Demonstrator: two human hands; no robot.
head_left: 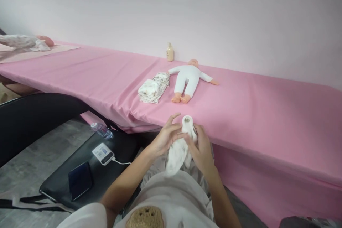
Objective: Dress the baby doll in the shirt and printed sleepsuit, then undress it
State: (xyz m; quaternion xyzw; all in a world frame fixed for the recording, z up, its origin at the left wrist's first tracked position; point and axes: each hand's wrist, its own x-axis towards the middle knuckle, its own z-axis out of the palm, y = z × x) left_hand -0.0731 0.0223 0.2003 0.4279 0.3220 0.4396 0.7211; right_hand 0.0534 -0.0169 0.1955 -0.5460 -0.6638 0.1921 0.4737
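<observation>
My left hand (169, 133) and my right hand (201, 146) are together over my lap, just in front of the table edge. Between them is a soft white cloth piece (177, 155) with a faint print, bunched toward a round opening at its top. My right hand is closed around its right side. The left fingertips pinch it from the other side, with one finger raised. The cloth's lower end hangs loose. Beyond the hands, a baby doll (187, 78) in a white bodysuit lies on its back, arms spread. Folded printed cloths (153, 88) lie left of it.
A pink-covered table (253, 114) runs across the view. A pump bottle (170, 52) stands by the white wall. Another doll (29, 42) lies far left. On the black chair (114, 156) are a water bottle (102, 130), a white cabled device (103, 154) and a phone (80, 181).
</observation>
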